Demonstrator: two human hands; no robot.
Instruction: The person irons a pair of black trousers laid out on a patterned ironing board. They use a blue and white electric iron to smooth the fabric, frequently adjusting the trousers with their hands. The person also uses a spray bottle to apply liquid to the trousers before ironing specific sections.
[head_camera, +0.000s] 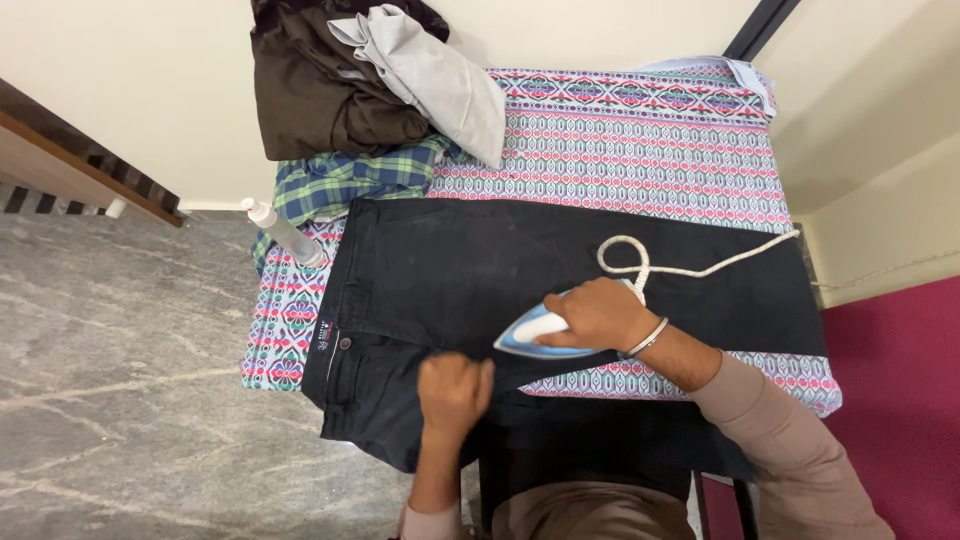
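Note:
Black trousers (470, 270) lie flat across a patterned ironing table (660, 150), waistband to the left. My right hand (600, 315) grips a white and blue iron (530, 335) that rests on the trousers near the front edge, tip pointing left. A white cord (690, 268) loops from the iron off to the right. My left hand (455, 392) is closed in a fist on the trouser fabric just left of the iron, pinching the cloth.
A pile of clothes sits at the table's far left: a brown garment (320, 90), a grey one (440, 75) and a plaid shirt (350, 180). A white spray bottle (283, 232) lies at the left edge. Grey floor lies to the left, red floor to the right.

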